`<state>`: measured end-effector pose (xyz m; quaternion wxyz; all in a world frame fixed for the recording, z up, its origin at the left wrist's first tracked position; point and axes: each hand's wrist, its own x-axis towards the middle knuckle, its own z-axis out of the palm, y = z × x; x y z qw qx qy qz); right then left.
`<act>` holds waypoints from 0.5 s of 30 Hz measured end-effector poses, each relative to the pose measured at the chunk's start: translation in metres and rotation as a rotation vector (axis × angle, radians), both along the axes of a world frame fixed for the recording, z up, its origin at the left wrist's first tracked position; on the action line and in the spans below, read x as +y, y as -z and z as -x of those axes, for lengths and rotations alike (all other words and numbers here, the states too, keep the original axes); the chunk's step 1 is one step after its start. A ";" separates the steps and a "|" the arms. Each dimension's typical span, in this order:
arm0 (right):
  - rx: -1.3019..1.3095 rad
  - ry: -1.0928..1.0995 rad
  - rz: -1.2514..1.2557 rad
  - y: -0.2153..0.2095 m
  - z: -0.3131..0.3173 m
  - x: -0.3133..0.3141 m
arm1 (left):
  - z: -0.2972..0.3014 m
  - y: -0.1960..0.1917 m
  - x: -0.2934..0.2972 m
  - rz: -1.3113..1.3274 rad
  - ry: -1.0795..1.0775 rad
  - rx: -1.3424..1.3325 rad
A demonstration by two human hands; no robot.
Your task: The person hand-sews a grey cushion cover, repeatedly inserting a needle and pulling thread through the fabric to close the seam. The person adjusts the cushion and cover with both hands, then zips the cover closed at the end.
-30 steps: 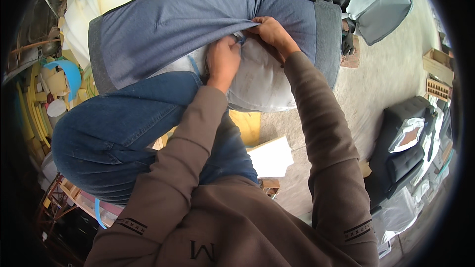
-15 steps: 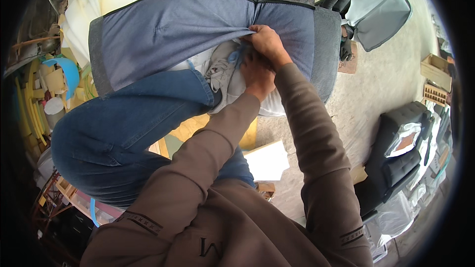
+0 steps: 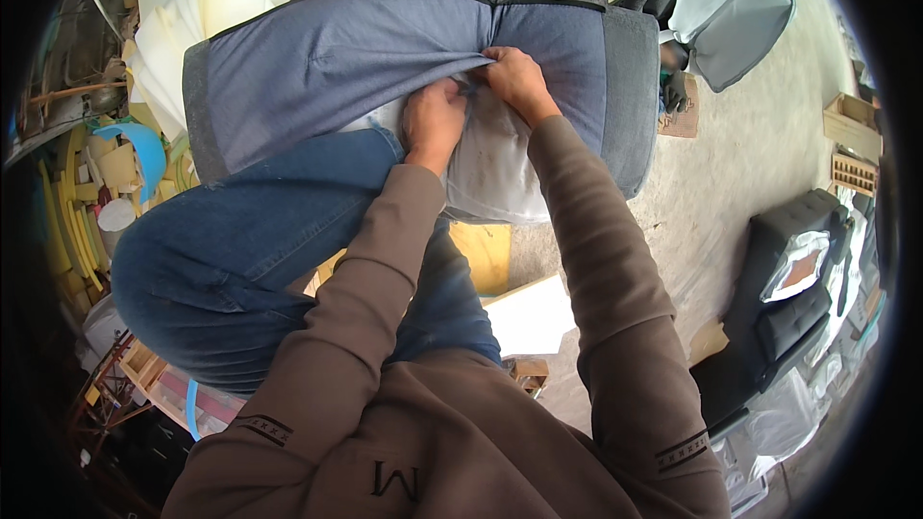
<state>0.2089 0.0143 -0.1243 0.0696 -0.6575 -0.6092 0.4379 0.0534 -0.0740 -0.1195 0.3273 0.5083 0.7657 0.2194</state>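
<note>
A blue-grey fabric cover (image 3: 385, 38) with dark piping lies over a cushion-like piece with grey ends. My right hand (image 3: 519, 82) pinches the cover's gathered lower edge near the middle and pulls it taut. Just left of it, my left hand (image 3: 435, 123) is closed with curled fingers at the same edge; what it grips, if anything, is hidden. Below the edge shows white, smudged padding (image 3: 495, 168). A little blue shows between the two hands. My bent leg in jeans (image 3: 288, 192) rests against the cushion's near side.
Foam scraps (image 3: 72, 211) and a curved blue strip (image 3: 146, 159) are piled at the left. At the upper right a person's gloved hand (image 3: 678, 94) shows beside a pale grey panel (image 3: 735, 24). Black upholstered pieces (image 3: 769, 298) lie at the right, near a wooden box (image 3: 853, 125).
My left hand has drawn back to the left from under the cover's edge and now hides the shoe seen before. The right hand keeps its pinch. My leg has shifted slightly.
</note>
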 end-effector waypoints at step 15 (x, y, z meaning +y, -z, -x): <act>0.017 -0.021 0.011 -0.008 0.000 0.001 | -0.002 0.022 0.001 0.094 0.050 0.018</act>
